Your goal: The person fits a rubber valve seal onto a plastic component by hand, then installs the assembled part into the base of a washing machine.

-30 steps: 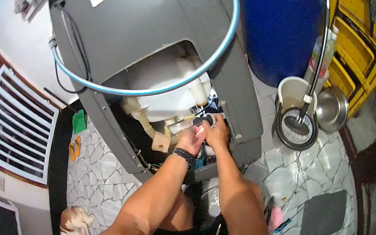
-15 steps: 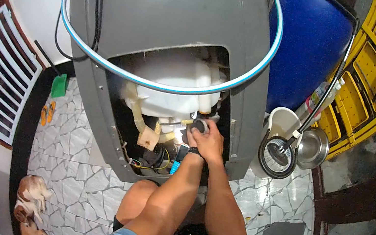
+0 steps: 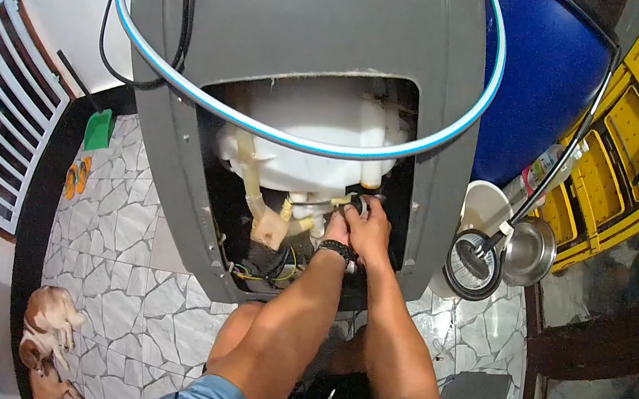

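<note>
A grey machine cabinet (image 3: 317, 13) has an opening that shows a white tub (image 3: 308, 168), cream pipes (image 3: 254, 189) and wires (image 3: 264, 276). Inside the opening, my left hand (image 3: 335, 233), with a dark bracelet at the wrist, reaches in beside the pipe fittings, its fingers mostly hidden. My right hand (image 3: 368, 230) is closed around a dark round part (image 3: 358, 205), just below the vertical white pipe (image 3: 371, 145). The two hands touch or nearly touch.
A blue-and-white hose (image 3: 263, 131) loops across the cabinet front. To the right are a blue barrel (image 3: 533, 83), a bucket (image 3: 486, 206), a metal bowl (image 3: 530, 252) and yellow racks (image 3: 601, 183). Dogs (image 3: 52, 324) lie at lower left, near a green dustpan (image 3: 98, 130).
The view has turned and shifted, so the cabinet now looks more upright. Both hands stay at the fittings. The light that glowed near my left hand no longer shows.
</note>
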Tool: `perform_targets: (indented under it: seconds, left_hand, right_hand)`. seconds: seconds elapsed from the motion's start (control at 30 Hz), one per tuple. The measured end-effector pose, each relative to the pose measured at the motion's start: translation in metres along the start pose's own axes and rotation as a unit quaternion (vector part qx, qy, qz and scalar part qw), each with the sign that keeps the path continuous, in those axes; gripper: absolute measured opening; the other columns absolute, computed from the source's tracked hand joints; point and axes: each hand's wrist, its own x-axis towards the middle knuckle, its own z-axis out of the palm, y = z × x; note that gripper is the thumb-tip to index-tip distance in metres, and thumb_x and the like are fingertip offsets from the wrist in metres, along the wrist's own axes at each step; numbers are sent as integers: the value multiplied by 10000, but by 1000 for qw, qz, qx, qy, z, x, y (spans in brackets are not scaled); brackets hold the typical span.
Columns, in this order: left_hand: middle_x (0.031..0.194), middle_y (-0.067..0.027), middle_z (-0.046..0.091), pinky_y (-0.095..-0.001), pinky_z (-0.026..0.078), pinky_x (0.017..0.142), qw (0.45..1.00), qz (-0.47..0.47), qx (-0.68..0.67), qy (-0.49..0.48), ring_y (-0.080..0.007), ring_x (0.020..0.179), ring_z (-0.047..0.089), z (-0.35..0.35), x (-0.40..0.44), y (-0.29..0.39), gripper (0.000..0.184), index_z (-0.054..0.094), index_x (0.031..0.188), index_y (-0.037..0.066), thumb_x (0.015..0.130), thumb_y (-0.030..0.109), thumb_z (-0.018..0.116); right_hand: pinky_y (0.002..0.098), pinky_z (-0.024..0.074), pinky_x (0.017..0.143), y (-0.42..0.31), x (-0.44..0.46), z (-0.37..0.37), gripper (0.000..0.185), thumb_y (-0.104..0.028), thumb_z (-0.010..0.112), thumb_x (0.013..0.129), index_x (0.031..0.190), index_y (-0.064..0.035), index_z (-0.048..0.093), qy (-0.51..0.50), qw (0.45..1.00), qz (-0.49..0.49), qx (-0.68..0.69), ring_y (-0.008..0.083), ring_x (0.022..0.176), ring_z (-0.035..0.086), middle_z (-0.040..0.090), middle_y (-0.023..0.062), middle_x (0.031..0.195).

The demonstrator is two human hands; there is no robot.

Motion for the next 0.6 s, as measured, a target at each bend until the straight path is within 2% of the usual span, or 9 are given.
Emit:
perform_targets:
  seconds: [0.13, 0.2, 0.23, 0.27, 0.33, 0.43, 0.47, 0.57, 0.6]
  left_hand:
    - [1133, -141, 643, -469, 532, 933, 1000, -12, -4, -21, -321, 1036, 628, 6, 14, -2, 360, 584, 1200, 57, 1012, 330, 444]
    - [1142, -180, 640, -448, 508, 971, 994, 55, 84, -50, -339, 1062, 618, 4, 19, -6, 432, 576, 1206, 26, 1002, 389, 460]
    - [1128, -177, 638, -445, 527, 942, 988, -25, 45, -145, -331, 1053, 620, -10, 37, 4, 342, 576, 1183, 15, 1006, 291, 481]
    - [1109, -188, 638, -445, 543, 922, 996, -22, 63, -67, -332, 1030, 629, -23, 51, 3, 269, 574, 1155, 5, 1006, 210, 482]
    - [1070, -145, 668, -415, 532, 886, 998, -12, 36, -47, -329, 1008, 633, -21, 55, 0, 292, 612, 1194, 78, 933, 209, 619]
    - [1091, -169, 661, -437, 543, 873, 998, -28, 50, -11, -353, 1010, 637, -16, 45, 9, 296, 601, 1204, 54, 947, 199, 576]
    - [1098, -177, 659, -445, 547, 869, 998, -38, 58, 0, -361, 1010, 638, -13, 41, 14, 298, 597, 1207, 46, 952, 196, 562]
    - [1118, -201, 651, -467, 558, 857, 995, -54, 74, 29, -384, 1012, 641, -13, 30, 22, 307, 585, 1217, 22, 966, 185, 519]
    - [1125, -209, 649, -474, 562, 852, 995, -55, 78, 37, -392, 1012, 642, -14, 30, 23, 311, 581, 1220, 14, 970, 182, 504]
  right_hand:
    - [430, 512, 900, -8, 12, -6, 548, -302, 707, 806, 1266, -20, 611, -1, 996, 6, -84, 392, 1021, 670, 687, 259, 1092]
    - [419, 501, 923, -2, 11, -7, 561, -297, 699, 810, 1280, -7, 597, 12, 999, -10, -35, 381, 1051, 662, 678, 256, 1128]
    - [397, 499, 914, 1, 13, -3, 555, -272, 695, 820, 1291, 1, 584, 40, 998, -33, -19, 350, 1030, 667, 679, 243, 1127]
    - [381, 507, 875, 4, 15, -3, 516, -250, 697, 830, 1266, 5, 589, 23, 1000, -13, 15, 318, 976, 673, 690, 222, 1084]
    - [369, 511, 844, 9, 13, -3, 461, -233, 698, 842, 1220, 10, 598, 40, 998, -2, 40, 291, 940, 669, 693, 206, 1047]
    - [407, 478, 949, 30, 11, 0, 575, -287, 707, 848, 1284, 51, 547, 24, 999, 12, 46, 377, 1109, 634, 643, 270, 1202]
    - [346, 511, 844, 59, 18, 17, 430, -218, 719, 853, 1197, 10, 599, 74, 995, -17, 69, 241, 943, 661, 688, 181, 1054]
    - [347, 522, 797, 33, 2, 10, 437, -237, 724, 846, 1201, -11, 609, 89, 995, -12, 52, 232, 878, 671, 697, 174, 978]
    - [393, 524, 797, 25, 0, 4, 484, -274, 728, 834, 1234, -32, 601, 51, 998, 13, 36, 309, 878, 680, 698, 208, 946]
